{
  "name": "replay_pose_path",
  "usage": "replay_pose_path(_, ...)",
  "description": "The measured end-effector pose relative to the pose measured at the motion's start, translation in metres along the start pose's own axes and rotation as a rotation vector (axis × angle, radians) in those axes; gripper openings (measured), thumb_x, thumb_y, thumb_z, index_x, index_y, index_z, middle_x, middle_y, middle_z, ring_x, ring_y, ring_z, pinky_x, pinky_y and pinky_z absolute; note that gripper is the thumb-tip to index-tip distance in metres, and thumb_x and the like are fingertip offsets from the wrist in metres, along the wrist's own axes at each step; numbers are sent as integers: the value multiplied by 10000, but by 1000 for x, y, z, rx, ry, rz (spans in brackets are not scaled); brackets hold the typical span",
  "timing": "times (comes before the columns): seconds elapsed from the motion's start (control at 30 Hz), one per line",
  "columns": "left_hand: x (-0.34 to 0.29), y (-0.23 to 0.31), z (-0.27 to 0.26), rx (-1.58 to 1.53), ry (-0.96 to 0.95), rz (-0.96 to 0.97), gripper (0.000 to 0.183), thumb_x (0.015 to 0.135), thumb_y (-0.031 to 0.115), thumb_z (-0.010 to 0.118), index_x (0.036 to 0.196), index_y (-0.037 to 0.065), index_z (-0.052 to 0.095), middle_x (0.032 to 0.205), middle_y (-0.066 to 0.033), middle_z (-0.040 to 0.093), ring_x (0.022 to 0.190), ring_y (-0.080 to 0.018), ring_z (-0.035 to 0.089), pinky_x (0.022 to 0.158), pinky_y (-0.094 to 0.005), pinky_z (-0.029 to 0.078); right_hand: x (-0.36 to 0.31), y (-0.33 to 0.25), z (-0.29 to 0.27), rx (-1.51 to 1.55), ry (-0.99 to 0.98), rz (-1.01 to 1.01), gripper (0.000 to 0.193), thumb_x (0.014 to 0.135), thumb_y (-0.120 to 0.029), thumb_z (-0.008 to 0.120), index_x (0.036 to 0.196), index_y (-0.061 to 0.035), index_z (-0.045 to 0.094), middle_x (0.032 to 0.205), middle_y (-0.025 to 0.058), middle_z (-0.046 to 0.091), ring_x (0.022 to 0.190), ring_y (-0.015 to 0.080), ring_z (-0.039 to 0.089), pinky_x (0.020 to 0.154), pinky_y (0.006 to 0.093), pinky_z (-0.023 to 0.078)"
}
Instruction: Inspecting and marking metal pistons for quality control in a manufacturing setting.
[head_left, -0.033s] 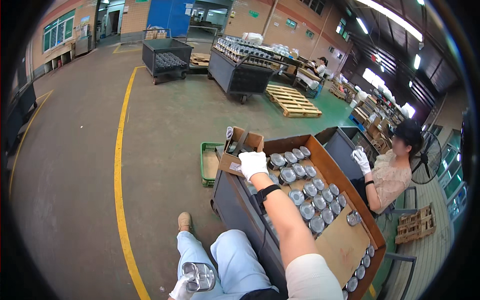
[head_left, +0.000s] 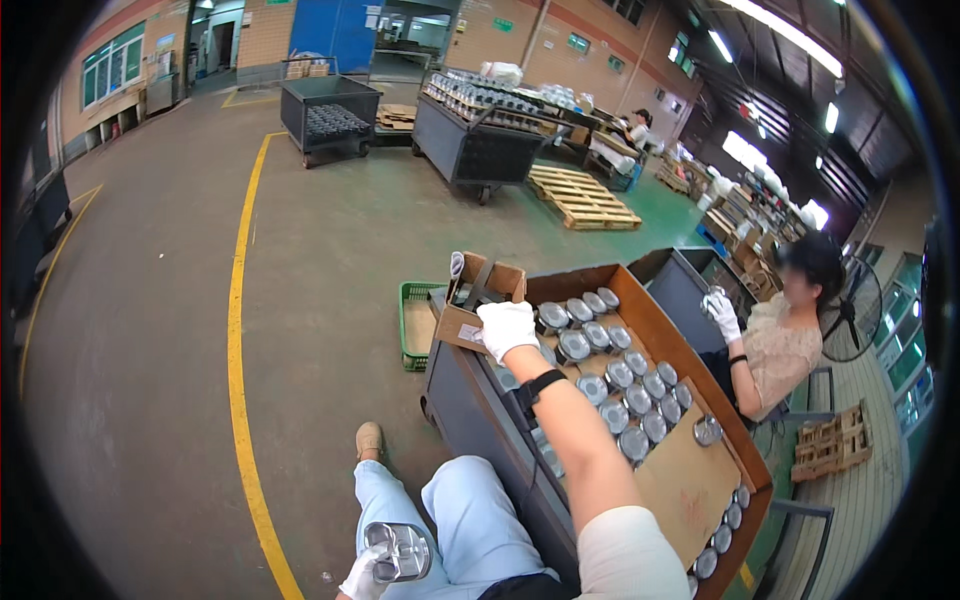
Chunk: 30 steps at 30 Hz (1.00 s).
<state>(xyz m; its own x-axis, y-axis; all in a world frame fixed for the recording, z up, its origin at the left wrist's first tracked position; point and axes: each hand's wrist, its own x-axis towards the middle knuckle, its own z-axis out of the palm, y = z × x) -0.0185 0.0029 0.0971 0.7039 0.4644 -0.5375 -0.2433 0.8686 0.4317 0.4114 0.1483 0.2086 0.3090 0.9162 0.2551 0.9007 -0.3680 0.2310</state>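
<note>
My left hand (head_left: pixel 364 576), in a white glove, grips a shiny metal piston (head_left: pixel 403 552) beside my left thigh. The piston's hollow, ribbed side shows. My right hand (head_left: pixel 508 330), also gloved, is stretched forward to the edge of a small cardboard box (head_left: pixel 462 328). Its fingers are curled and partly hidden behind the back of the hand; what they hold does not show. In the box lie a dark strap-like piece (head_left: pixel 481 283) and a pale rolled piece (head_left: pixel 456 265). Below and right of that hand, rows of pistons (head_left: pixel 612 413) stand in a cart.
The cart (head_left: pixel 470 408) has a brown raised rim and cardboard (head_left: pixel 690 490) inside. A green crate (head_left: pixel 414 340) stands beyond it. A co-worker (head_left: pixel 780 340) sits across, holding a metal part. Behind are a wooden pallet (head_left: pixel 582 197), loaded carts (head_left: pixel 470 150) and a fan (head_left: pixel 850 310).
</note>
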Motion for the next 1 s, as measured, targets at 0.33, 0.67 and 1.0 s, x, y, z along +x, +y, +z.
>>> replay_pose_path(0.33, 19, -26, -20, 107, -54, -11, 441, 791, 207, 639, 1196, 55, 556, 1053, -105, 658, 916, -255, 670, 786, -430, 582, -250, 39, -122, 144, 112, -1, 213, 738, -350, 684, 779, -154, 610, 708, 45, 624, 712, 274, 626, 654, 427, 412)
replay_pose_path(0.67, 32, -49, 19, 198, -166, -134, 439, 808, 236, 662, 1180, 31, 553, 1016, -104, 658, 884, -248, 677, 769, -406, 590, -465, 65, -138, 11, -273, 490, 312, 793, -420, 658, 733, -114, 642, 668, 95, 650, 684, 285, 658, 627, 422, 432)
replay_pose_path(1.0, 30, -61, 94, 369, -211, -134, 429, 862, 271, 659, 1233, 109, 519, 1089, -67, 625, 972, -208, 637, 840, -400, 556, -505, 77, -114, 256, -485, 648, 514, 882, -543, 515, 656, -111, 680, 635, 136, 643, 628, 325, 655, 590, 435, 499)
